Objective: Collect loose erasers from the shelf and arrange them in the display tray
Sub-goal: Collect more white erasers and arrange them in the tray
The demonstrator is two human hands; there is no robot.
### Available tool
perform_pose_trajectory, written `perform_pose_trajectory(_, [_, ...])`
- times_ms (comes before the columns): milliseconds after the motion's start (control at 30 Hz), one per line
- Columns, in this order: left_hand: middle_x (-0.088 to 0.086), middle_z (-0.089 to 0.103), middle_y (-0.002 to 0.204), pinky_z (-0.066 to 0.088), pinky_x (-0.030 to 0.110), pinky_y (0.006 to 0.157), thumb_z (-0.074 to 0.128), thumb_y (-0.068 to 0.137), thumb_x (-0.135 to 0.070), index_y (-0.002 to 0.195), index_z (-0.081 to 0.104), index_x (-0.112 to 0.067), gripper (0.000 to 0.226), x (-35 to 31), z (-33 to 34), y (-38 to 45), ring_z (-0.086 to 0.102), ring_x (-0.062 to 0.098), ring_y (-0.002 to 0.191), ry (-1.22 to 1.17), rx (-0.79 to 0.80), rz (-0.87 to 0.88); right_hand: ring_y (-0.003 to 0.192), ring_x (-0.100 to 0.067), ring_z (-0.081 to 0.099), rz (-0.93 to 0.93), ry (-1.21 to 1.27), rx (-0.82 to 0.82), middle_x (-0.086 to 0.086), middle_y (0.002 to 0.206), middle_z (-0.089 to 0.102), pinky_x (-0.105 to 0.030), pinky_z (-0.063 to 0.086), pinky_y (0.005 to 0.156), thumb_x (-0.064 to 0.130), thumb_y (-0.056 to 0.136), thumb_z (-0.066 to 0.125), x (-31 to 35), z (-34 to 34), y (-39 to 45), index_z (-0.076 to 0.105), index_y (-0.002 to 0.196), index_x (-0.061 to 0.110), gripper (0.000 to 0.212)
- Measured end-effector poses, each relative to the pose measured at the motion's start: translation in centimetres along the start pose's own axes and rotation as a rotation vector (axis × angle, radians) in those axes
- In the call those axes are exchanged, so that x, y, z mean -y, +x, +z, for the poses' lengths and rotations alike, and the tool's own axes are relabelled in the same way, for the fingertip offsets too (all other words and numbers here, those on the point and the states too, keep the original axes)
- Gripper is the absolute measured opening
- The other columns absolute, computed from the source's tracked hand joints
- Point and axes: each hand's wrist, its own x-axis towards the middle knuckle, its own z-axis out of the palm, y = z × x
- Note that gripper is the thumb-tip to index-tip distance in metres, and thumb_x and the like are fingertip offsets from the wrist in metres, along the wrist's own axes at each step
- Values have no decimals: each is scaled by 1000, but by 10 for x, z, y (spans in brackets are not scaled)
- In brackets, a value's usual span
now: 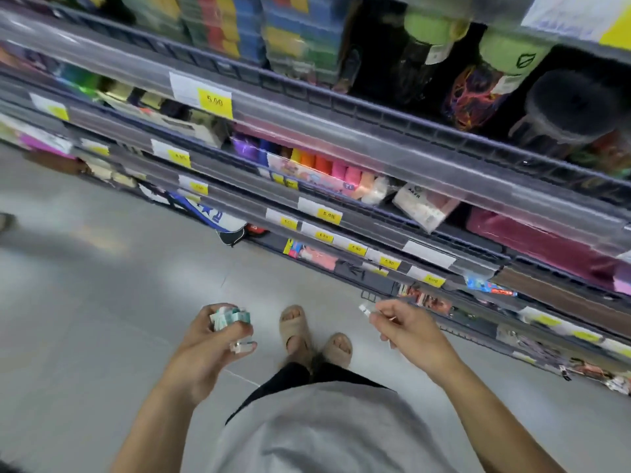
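Observation:
My left hand [208, 339] grips a bunch of several small wrapped erasers [229, 319], white with teal bands; one more eraser [243, 346] sticks out under the fingers. My right hand [406, 331] pinches a single small wrapped eraser [364, 309] at its fingertips. Both hands hover low over the floor, in front of the bottom shelves. The picture is blurred and no display tray can be made out.
Store shelves [341, 213] with yellow price tags run diagonally from upper left to lower right, stocked with coloured stationery. Grey floor [102, 268] lies to the left. My sandalled feet [316, 336] stand between the hands. A shoe of another person [5, 221] shows at the far left.

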Motion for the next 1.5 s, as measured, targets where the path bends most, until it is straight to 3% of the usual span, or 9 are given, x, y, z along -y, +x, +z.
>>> perform_pose_trajectory(267, [13, 66, 101, 62, 34, 66, 72, 81, 12, 115, 64, -4, 39, 16, -95, -20, 72, 18, 75, -234, -185, 56, 67, 0, 60, -231, -86, 242, 17, 85, 70, -15, 45, 63, 27, 93, 70, 111, 96, 36, 73, 100, 28, 7])
perform_pose_trajectory(433, [14, 65, 100, 62, 33, 65, 78, 60, -1, 116, 61, -3, 58, 10, -167, -17, 72, 18, 77, -359, -223, 90, 64, 3, 59, -281, -174, 324, 20, 74, 68, -11, 45, 61, 24, 94, 69, 159, 172, 45, 71, 100, 28, 7])
perform_pose_trajectory(533, [14, 67, 99, 62, 32, 64, 79, 71, 9, 117, 60, -1, 50, 4, -215, -10, 70, 21, 78, -401, -253, 85, 61, -2, 59, -280, -189, 336, 17, 70, 67, -14, 45, 58, 23, 92, 71, 178, 220, 48, 72, 99, 21, 7])
perform_pose_trajectory(667, [14, 68, 93, 62, 31, 65, 71, 80, 11, 113, 61, -3, 37, -17, -277, 0, 69, 22, 75, -427, -272, 86, 62, -7, 60, -268, -207, 366, 11, 71, 67, -23, 46, 62, 43, 85, 73, 195, 273, 50, 73, 96, 22, 23])
perform_pose_trajectory(833, [5, 71, 80, 63, 32, 66, 76, 60, -2, 113, 60, -4, 55, -58, -332, 16, 70, 19, 69, -481, -269, 141, 65, -8, 62, -249, -237, 364, 8, 77, 70, -28, 48, 61, 72, 65, 70, 219, 321, 68, 75, 94, 26, 55])
perform_pose_trajectory(933, [9, 69, 86, 63, 32, 65, 77, 72, 9, 113, 58, -4, 47, -80, -358, 33, 69, 20, 72, -505, -279, 163, 65, -5, 64, -256, -255, 387, 10, 79, 72, -22, 48, 59, 61, 73, 72, 239, 344, 86, 75, 91, 34, 33])
perform_pose_trajectory(1033, [7, 70, 82, 62, 32, 64, 77, 67, 6, 107, 59, -8, 46, -101, -379, 51, 67, 20, 69, -523, -290, 170, 64, -11, 62, -254, -273, 399, 3, 79, 71, -32, 47, 60, 30, 88, 74, 261, 370, 114, 75, 94, 26, 7])
perform_pose_trajectory(1333, [11, 68, 88, 64, 36, 71, 76, 76, 8, 118, 59, -4, 46, -156, -431, 102, 65, 22, 69, -562, -396, 126, 65, -8, 64, -323, -351, 532, 3, 86, 73, -23, 51, 60, 22, 93, 71, 371, 455, 206, 72, 102, 21, 10])
perform_pose_trajectory(1500, [8, 70, 88, 61, 32, 68, 79, 65, -2, 119, 59, -3, 58, -209, -460, 131, 68, 20, 73, -587, -424, 178, 75, -10, 70, -414, -340, 579, 5, 94, 75, -19, 53, 66, 27, 93, 71, 453, 493, 239, 71, 107, 25, 14])
